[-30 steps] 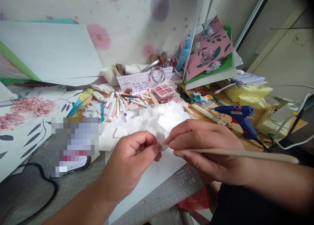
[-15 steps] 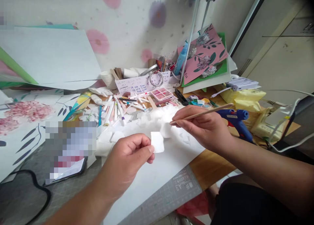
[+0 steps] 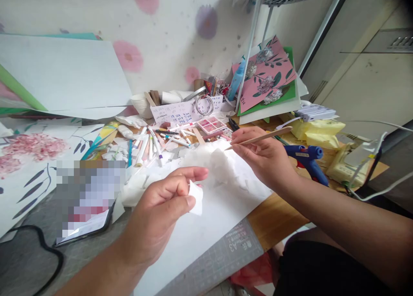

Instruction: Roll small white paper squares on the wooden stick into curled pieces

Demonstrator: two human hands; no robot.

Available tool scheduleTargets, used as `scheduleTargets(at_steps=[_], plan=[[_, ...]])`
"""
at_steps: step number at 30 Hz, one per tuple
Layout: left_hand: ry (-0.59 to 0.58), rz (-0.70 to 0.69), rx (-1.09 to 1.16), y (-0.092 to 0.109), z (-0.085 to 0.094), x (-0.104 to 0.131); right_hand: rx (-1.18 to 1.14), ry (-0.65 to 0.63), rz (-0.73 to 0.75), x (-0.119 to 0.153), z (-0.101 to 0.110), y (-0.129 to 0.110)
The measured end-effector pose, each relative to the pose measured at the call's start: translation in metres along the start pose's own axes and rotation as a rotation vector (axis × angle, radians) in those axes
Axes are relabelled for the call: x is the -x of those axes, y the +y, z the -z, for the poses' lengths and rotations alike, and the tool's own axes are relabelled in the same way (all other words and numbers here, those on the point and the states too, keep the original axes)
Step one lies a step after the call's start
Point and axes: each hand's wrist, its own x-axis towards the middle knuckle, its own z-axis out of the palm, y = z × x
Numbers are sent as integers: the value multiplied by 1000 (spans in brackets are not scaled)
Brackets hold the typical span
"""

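Note:
Between the thumb and bent fingers of my left hand (image 3: pixel 161 205) is a small white paper piece (image 3: pixel 196 200), its index finger stretched out above. My right hand (image 3: pixel 263 156) pinches a thin wooden stick (image 3: pixel 266 135), held aslant with its lower tip pointing left. Just beyond that tip lies a pile of white paper pieces (image 3: pixel 206 158) on a large white sheet (image 3: pixel 193 244). The two hands are apart, both above the sheet.
A blue glue gun (image 3: pixel 306 158) lies right of my right hand. A phone (image 3: pixel 87 205) rests at left on the grey cutting mat (image 3: pixel 226 257). Markers (image 3: pixel 155 145) and a pink palette (image 3: pixel 211 126) lie behind the pile. A white cable (image 3: pixel 371 167) loops at right.
My left hand has shifted slightly left; its index finger has lifted and the paper piece has turned and tilted. My right hand, still gripping the stick, has moved slightly.

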Motion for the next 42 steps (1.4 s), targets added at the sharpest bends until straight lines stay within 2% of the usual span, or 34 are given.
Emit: scheduleTargets(at_steps=[3,6,10,13,19,42], plan=[[-80,-25,91,-2,1,0,-97,-53,68,6,3,-21],[-138,-49,125,-5,2,1,-245,-214,123,14,6,-44],[-220,-90,146,-4,2,2,-399,-306,91,20,7,-61],[-238,-88,157,-4,2,3,-484,-309,44,22,6,-63],[-203,-6,258,-7,0,3,-569,-344,16,25,5,-62],[-244,22,293,-6,2,4,-539,-384,63,25,10,-63]])
